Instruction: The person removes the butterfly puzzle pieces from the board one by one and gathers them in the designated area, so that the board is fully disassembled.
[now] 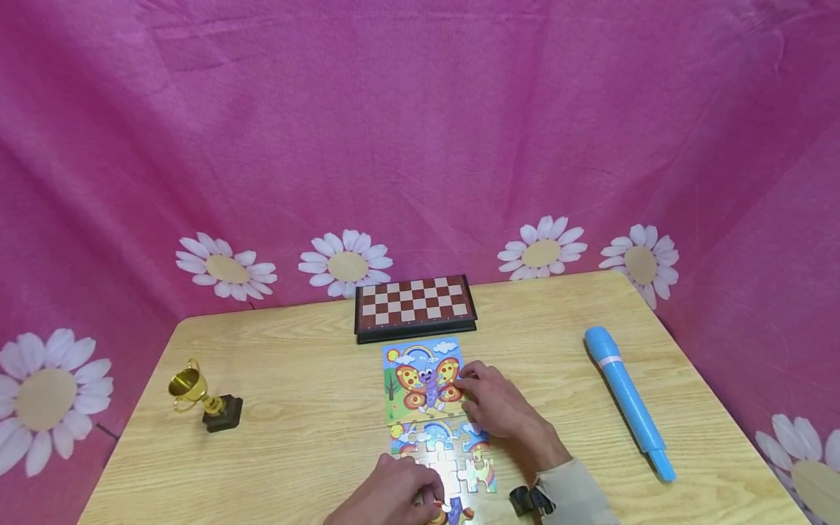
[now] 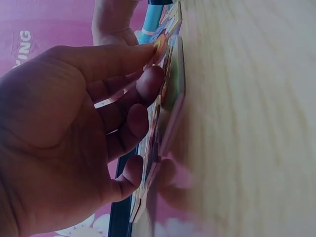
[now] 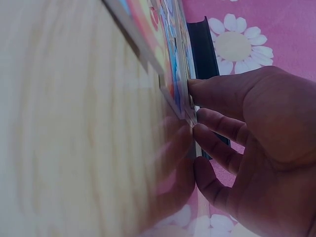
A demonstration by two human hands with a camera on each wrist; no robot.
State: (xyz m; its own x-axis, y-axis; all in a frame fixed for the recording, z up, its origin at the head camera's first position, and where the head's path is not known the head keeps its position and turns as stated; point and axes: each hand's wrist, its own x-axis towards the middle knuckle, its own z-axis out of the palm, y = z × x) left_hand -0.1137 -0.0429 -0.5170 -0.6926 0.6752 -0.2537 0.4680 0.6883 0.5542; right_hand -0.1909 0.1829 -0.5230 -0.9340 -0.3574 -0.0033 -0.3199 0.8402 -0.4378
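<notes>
My left hand point(image 1: 392, 491) is low over the lower puzzle, at the bottom of the head view. Its thumb and index finger pinch a small orange and yellow puzzle piece point(image 2: 159, 45). Beyond it lies a flat butterfly picture point(image 1: 400, 375) with a rainbow and a sun on it. The right hand point(image 1: 502, 405) rests at the picture's right edge, thumb on its border and other fingers relaxed beside it. Between the picture and my left hand are several joined puzzle pieces point(image 1: 439, 436), with a pale gap in their middle. My left hand hides part of this puzzle.
A folded chessboard case point(image 1: 415, 306) stands behind the picture. To the left is a gold trophy cup point(image 1: 190, 385) on a dark base. A blue microphone-shaped object point(image 1: 626, 397) lies at the right. Pink flowered cloth point(image 1: 420, 146) hangs around the wooden table point(image 1: 295, 408).
</notes>
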